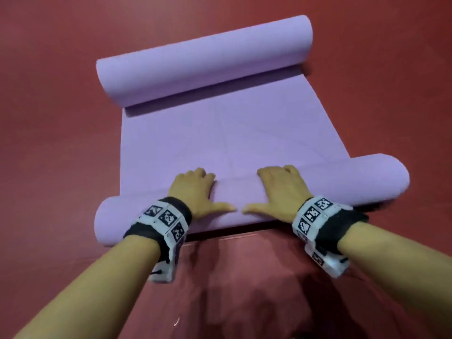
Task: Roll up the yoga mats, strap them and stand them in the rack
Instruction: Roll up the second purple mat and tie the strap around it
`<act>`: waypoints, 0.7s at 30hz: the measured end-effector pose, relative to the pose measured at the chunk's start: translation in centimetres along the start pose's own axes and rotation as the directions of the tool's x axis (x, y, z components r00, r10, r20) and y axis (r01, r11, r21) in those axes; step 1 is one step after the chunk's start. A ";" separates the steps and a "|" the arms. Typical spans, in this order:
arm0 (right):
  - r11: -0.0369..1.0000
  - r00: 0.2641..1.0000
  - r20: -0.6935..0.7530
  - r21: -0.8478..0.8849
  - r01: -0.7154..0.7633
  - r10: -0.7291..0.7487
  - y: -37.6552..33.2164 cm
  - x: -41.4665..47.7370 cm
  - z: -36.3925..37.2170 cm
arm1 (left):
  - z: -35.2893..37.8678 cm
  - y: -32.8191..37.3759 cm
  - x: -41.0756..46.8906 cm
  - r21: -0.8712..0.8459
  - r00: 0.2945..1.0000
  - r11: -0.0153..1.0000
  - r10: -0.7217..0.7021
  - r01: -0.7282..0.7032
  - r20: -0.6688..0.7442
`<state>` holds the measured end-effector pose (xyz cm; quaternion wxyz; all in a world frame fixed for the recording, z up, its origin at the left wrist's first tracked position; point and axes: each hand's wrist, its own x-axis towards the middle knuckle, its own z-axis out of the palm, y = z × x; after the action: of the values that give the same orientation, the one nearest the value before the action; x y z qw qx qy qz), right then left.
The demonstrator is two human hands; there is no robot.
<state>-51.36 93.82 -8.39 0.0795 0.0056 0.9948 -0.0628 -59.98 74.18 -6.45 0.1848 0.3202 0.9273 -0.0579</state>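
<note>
A lilac yoga mat [227,138] lies on the red floor, rolled at both ends. The near roll [342,182] runs across the lower middle of the view. The far roll [203,62] lies at the top. Between them a flat stretch of mat is spread out. My left hand [195,192] rests palm down on the near roll, left of centre, its fingers curving over the roll's far side. My right hand [281,189] lies the same way right of centre. The two thumbs point at each other and nearly touch. Both wrists wear black bands with tag markers.
The red floor [61,143] surrounds the mat on all sides. My shadow falls on the floor just below the near roll. No rack or strap is in view.
</note>
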 end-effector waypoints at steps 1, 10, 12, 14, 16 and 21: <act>0.995 0.998 0.029 -0.087 0.056 -0.053 -0.1 -1.3 0.9 | 0.8 0.7 -1.2 0.064 0.997 0.996 0.062 -0.065 0.040; 0.983 0.856 0.486 0.035 0.182 -0.176 -0.9 0.3 -2.7 | -0.1 -0.2 -1.2 -0.227 0.915 0.970 0.166 -0.084 0.367; 0.981 0.742 0.645 0.171 0.092 -0.182 -1.2 0.5 -2.3 | 0.8 -0.4 -1.3 -0.355 0.791 0.935 0.206 0.015 0.576; 0.973 0.669 0.724 0.232 -0.003 -0.171 -1.1 1.3 -1.8 | 1.3 -1.0 -1.1 -0.400 0.782 0.910 0.172 0.106 0.599; 0.967 0.690 0.718 0.233 -0.107 -0.097 0.0 3.1 -1.6 | 1.0 -2.3 -0.1 -0.411 0.861 0.894 0.062 0.176 0.504; 0.962 0.943 0.219 0.056 -0.268 0.250 1.3 5.3 -1.0 | 0.8 -3.4 1.6 -0.147 0.970 0.959 -0.235 0.242 0.063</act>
<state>-56.75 95.27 -8.47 0.1912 0.1331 0.9679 -0.0940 -62.95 72.26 -7.88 0.2212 0.1897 0.9565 -0.0154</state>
